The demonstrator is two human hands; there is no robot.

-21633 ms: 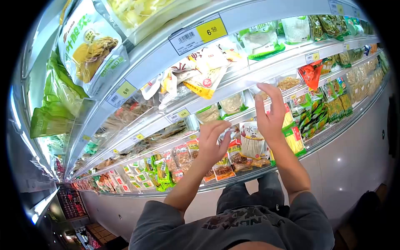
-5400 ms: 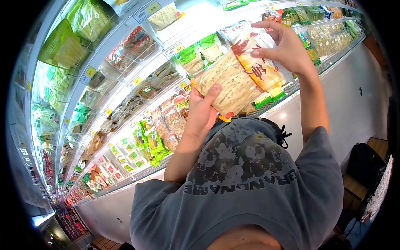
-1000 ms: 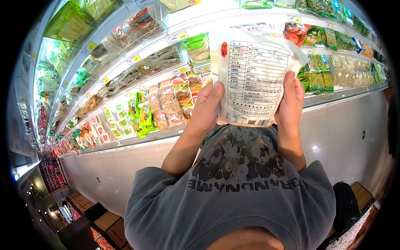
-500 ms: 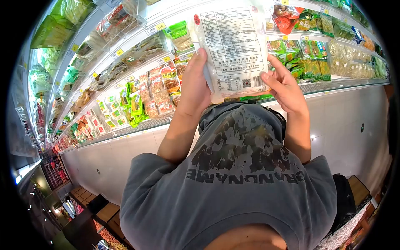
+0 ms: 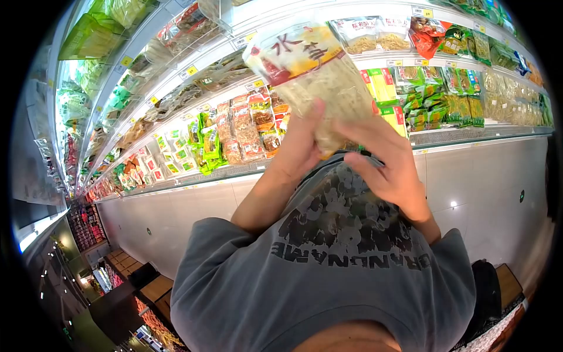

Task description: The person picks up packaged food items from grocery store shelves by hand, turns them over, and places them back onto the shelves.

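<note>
1. The left hand [image 5: 302, 141] is clamping the lower left side of a clear plastic bag with a white, yellow and red printed top [image 5: 328, 88]; the bag is tilting leftward in front of white shelving [image 5: 328, 10] and is containing pale, strip-like food.
2. The right hand [image 5: 384, 158] is spreading thumb from fingers at the bag's lower right; whether it is touching cannot be told.
3. Beyond the hands, two white-topped clear bags [image 5: 359, 35] are holding tan pieces.
4. Left of the left hand, red-labelled clear packs [image 5: 240, 132] are showing brown contents, and bright green packets [image 5: 208, 144] are hanging beside them.
</note>
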